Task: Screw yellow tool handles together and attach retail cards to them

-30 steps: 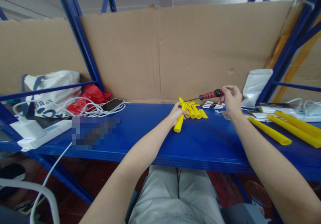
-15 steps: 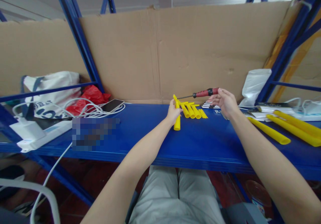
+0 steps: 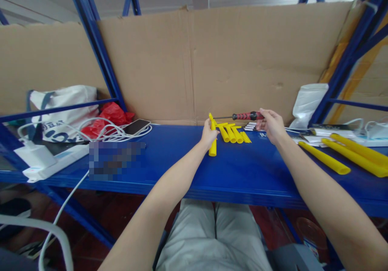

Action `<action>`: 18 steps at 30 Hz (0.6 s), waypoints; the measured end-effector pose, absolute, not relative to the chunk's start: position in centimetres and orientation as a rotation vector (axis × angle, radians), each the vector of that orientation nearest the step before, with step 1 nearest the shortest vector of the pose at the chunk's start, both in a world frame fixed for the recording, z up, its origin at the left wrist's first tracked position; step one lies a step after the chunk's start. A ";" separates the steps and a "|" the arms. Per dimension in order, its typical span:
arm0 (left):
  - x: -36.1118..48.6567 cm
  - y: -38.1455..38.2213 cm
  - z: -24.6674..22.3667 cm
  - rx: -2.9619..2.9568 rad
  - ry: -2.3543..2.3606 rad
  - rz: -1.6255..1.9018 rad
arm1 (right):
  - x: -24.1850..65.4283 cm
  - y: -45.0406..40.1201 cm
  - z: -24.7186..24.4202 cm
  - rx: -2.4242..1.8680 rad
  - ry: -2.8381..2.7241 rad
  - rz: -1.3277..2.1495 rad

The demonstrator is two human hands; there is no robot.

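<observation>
My left hand (image 3: pixel 209 134) is closed around a yellow tubular piece (image 3: pixel 213 147), held upright over the blue table, its wide open end down. In my right hand (image 3: pixel 271 125) is a red-and-black screwdriver (image 3: pixel 247 116), gripped by the end of its handle. The screwdriver lies nearly level, and its shaft points left to the top of the yellow piece; whether the tip touches a screw is too small to tell. Several similar yellow pieces (image 3: pixel 232 134) lie in a row just right of my left hand. Small metal parts (image 3: pixel 262 134) lie beside my right hand.
Long yellow tubes (image 3: pixel 354 157) lie at the right of the blue table (image 3: pixel 176 161). White packets stand behind them. At the left are a phone (image 3: pixel 137 128), coiled white cables, a red bag (image 3: pixel 113 115), a cloth bag and a power strip (image 3: pixel 57 164). Cardboard lines the back.
The screwdriver handle has turned about its axis, and my right hand has shifted slightly left and down, with its fingers drawn closer round the handle end. My left hand has barely moved.
</observation>
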State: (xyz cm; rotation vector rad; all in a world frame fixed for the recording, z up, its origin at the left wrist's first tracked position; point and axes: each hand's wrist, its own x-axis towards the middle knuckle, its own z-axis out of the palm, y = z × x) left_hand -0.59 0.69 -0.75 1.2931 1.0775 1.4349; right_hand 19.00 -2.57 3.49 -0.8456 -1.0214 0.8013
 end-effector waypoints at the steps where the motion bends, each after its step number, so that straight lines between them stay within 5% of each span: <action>1: -0.6 0.6 -0.7 1.305 1.078 1.433 | 19.0 -2.6 3.5 -0.832 -1.023 0.806; 18: -0.5 1.0 -1.1 1.285 1.070 1.435 | 19.2 -2.3 3.7 -0.773 -0.960 0.880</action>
